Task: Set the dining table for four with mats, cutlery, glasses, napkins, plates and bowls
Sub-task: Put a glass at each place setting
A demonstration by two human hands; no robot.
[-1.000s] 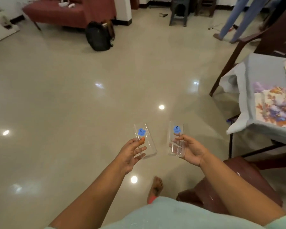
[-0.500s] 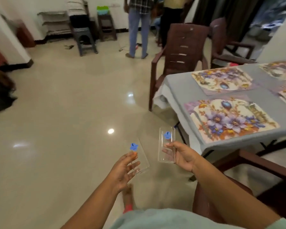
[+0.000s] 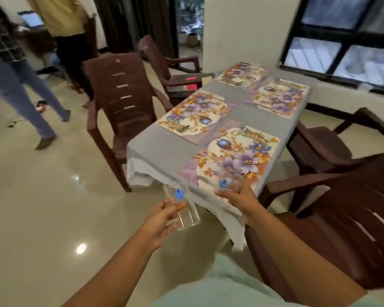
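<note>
left grip (image 3: 162,220): holds glass (image 3: 184,207) | right grip (image 3: 239,201): holds second glass (image 3: 227,185)

Left hand (image 3: 162,220) holds glass (image 3: 183,207); right hand (image 3: 242,200) holds second glass (image 3: 227,187) at table (image 3: 164,151) edge.

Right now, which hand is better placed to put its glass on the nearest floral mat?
The right hand: its glass is already over the nearest floral mat, while the left hand holds its glass off the table's edge.

No legible text anywhere; only blurred blue stickers (image 3: 179,193) on the glasses (image 3: 187,212).
</note>
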